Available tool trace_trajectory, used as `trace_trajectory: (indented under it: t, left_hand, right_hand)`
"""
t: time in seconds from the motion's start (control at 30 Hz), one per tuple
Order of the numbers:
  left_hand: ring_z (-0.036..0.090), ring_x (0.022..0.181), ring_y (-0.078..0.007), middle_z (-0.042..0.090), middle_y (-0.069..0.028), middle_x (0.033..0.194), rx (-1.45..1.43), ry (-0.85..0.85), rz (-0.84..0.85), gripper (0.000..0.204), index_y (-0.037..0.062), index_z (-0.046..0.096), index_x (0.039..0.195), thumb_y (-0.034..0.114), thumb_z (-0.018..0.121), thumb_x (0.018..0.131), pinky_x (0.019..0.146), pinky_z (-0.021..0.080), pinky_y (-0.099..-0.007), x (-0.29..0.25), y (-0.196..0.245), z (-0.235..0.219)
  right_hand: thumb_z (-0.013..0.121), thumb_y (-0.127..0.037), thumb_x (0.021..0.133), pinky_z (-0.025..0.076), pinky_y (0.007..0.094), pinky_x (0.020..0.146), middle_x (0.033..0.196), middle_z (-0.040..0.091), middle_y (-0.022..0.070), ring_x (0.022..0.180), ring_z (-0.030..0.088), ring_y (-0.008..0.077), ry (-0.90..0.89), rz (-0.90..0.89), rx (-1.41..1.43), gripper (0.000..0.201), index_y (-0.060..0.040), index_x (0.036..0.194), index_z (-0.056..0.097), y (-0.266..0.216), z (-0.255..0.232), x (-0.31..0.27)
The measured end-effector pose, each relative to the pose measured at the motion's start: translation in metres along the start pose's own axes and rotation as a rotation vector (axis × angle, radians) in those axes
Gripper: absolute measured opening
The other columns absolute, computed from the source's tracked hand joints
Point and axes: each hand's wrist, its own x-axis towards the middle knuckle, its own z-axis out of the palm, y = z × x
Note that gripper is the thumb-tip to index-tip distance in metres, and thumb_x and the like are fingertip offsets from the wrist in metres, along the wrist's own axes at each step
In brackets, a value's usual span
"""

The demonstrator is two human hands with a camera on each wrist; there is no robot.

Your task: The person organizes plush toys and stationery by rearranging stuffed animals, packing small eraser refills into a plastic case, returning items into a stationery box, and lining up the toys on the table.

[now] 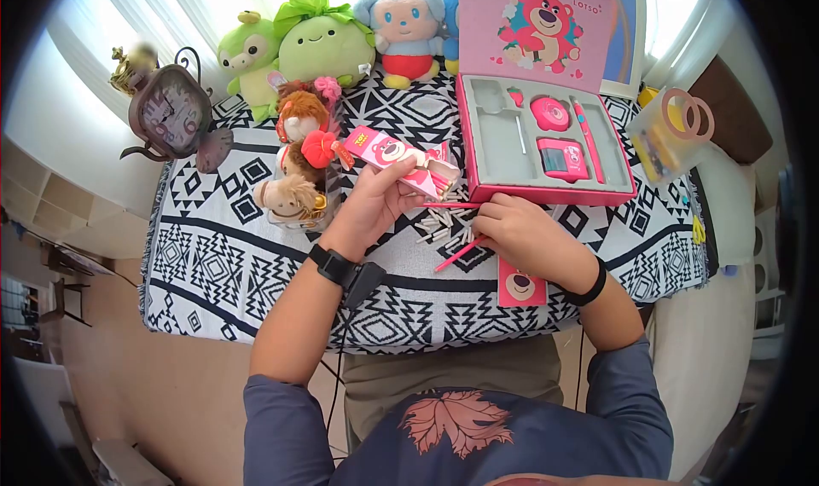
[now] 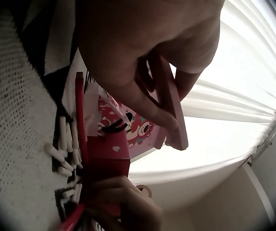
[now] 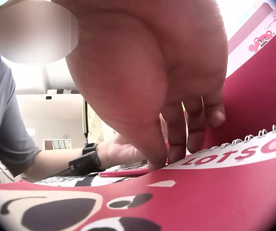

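Note:
My left hand (image 1: 375, 200) holds a slim pink box (image 1: 392, 149) with a bear print, thumb on top; several pink sticks show at its open end. In the left wrist view the box (image 2: 169, 101) is seen edge-on between the fingers. My right hand (image 1: 525, 234) has its fingers bent down over the cloth and pinches a slim pink pencil (image 1: 461, 254), whose far end points toward the person. Another pink pencil (image 1: 450, 205) lies just beyond. Small white pieces with dark tips (image 1: 439, 223) are scattered between the hands. A pink spiral notebook (image 3: 210, 166) lies under the right wrist.
An open pink gift set (image 1: 546, 141) with a raised lid stands behind the right hand. Plush toys (image 1: 320, 38) line the back. Small dolls (image 1: 294, 196) stand left of the hand, beside a clock (image 1: 171, 111). A clear bag (image 1: 661, 141) sits at right.

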Motion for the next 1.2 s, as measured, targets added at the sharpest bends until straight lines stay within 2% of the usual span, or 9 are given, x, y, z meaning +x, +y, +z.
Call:
trace_trajectory:
  t: [0.13, 0.23, 0.3, 0.4, 0.63, 0.83, 0.9, 1.0, 1.2]
  left_hand:
    - [0.08, 0.09, -0.0181, 0.079, -0.0093, 0.106, -0.029, 0.005, -0.011, 0.02, 0.0048, 0.063, 0.122, 0.019, 0.062, 0.109, 0.075, 0.067, -0.0295, 0.001, 0.0, 0.001]
    - [0.08, 0.091, -0.0193, 0.079, -0.0098, 0.106, -0.047, -0.014, -0.029, 0.018, 0.0043, 0.063, 0.121, 0.017, 0.061, 0.108, 0.074, 0.067, -0.0307, 0.004, 0.001, -0.006]
    - [0.079, 0.09, -0.0181, 0.078, -0.01, 0.106, -0.031, 0.007, -0.013, 0.02, 0.003, 0.065, 0.12, 0.017, 0.06, 0.108, 0.073, 0.067, -0.0287, 0.004, 0.0, -0.007]
    - [0.079, 0.089, -0.0182, 0.078, -0.0099, 0.105, -0.025, 0.022, 0.024, 0.018, 0.0027, 0.065, 0.118, 0.017, 0.06, 0.107, 0.072, 0.066, -0.0288, 0.002, 0.001, -0.002]
    - [0.078, 0.087, -0.0169, 0.075, -0.008, 0.104, 0.046, 0.055, 0.097, 0.016, 0.0025, 0.064, 0.116, 0.011, 0.066, 0.103, 0.073, 0.067, -0.031, 0.002, -0.002, -0.005]
    - [0.078, 0.089, -0.0159, 0.075, -0.0069, 0.102, 0.128, 0.076, 0.074, 0.018, 0.002, 0.064, 0.116, 0.012, 0.071, 0.102, 0.074, 0.068, -0.0292, -0.002, 0.003, 0.012]
    - [0.078, 0.09, -0.0162, 0.075, -0.007, 0.103, 0.091, 0.079, 0.058, 0.019, 0.0017, 0.064, 0.116, 0.013, 0.07, 0.103, 0.075, 0.068, -0.0291, -0.004, 0.003, 0.014]
    - [0.078, 0.09, -0.0161, 0.076, -0.0077, 0.104, -0.001, 0.048, 0.027, 0.019, 0.0013, 0.065, 0.117, 0.014, 0.069, 0.104, 0.074, 0.068, -0.0276, -0.003, 0.002, 0.009]
    - [0.079, 0.093, -0.0149, 0.078, -0.0104, 0.109, -0.328, 0.007, -0.047, 0.018, -0.0001, 0.067, 0.12, 0.014, 0.063, 0.108, 0.077, 0.068, -0.024, 0.0, 0.002, -0.004]
  right_hand:
    - [0.077, -0.007, 0.087, 0.054, 0.0407, 0.089, 0.098, 0.065, 0.0082, 0.098, 0.062, 0.0299, -0.046, -0.053, -0.036, 0.016, -0.0038, 0.099, 0.067, 0.004, -0.004, 0.001]
    - [0.076, -0.004, 0.092, 0.054, 0.0398, 0.087, 0.099, 0.065, 0.01, 0.098, 0.065, 0.0275, 0.02, 0.078, 0.167, 0.014, -0.0022, 0.102, 0.066, -0.007, -0.018, 0.006]
    - [0.072, -0.001, 0.096, 0.054, 0.0361, 0.076, 0.093, 0.067, 0.0111, 0.085, 0.069, 0.0236, 0.271, 0.167, 0.376, 0.011, -0.0004, 0.105, 0.065, -0.008, -0.018, 0.005]
    - [0.072, -0.007, 0.098, 0.053, 0.0396, 0.067, 0.085, 0.071, 0.0126, 0.072, 0.067, 0.0312, 0.274, 0.354, 0.5, 0.015, 0.0, 0.109, 0.065, -0.014, -0.029, 0.005]
    - [0.076, -0.009, 0.095, 0.051, 0.0369, 0.058, 0.078, 0.072, 0.0129, 0.058, 0.065, 0.0306, 0.47, 0.195, 0.169, 0.015, -0.0027, 0.108, 0.076, -0.007, -0.017, 0.006]
    - [0.076, -0.004, 0.093, 0.055, 0.031, 0.067, 0.094, 0.078, 0.0127, 0.072, 0.072, 0.0233, 0.325, 0.234, 0.276, 0.037, -0.0046, 0.13, 0.074, -0.009, -0.029, 0.001]
    - [0.076, -0.003, 0.094, 0.056, 0.0305, 0.077, 0.11, 0.078, 0.0113, 0.09, 0.074, 0.0176, 0.293, 0.367, 0.897, 0.058, -0.002, 0.149, 0.06, -0.016, -0.034, -0.001]
    - [0.078, -0.004, 0.094, 0.056, 0.0312, 0.086, 0.123, 0.075, 0.0109, 0.102, 0.072, 0.0155, 0.315, 0.303, 1.172, 0.073, 0.0011, 0.159, 0.045, -0.016, -0.036, 0.0]
    - [0.079, -0.003, 0.091, 0.057, 0.0321, 0.084, 0.124, 0.075, 0.0121, 0.098, 0.074, 0.0167, 0.336, 0.15, 0.976, 0.069, 0.0001, 0.155, 0.052, -0.016, -0.035, 0.003]
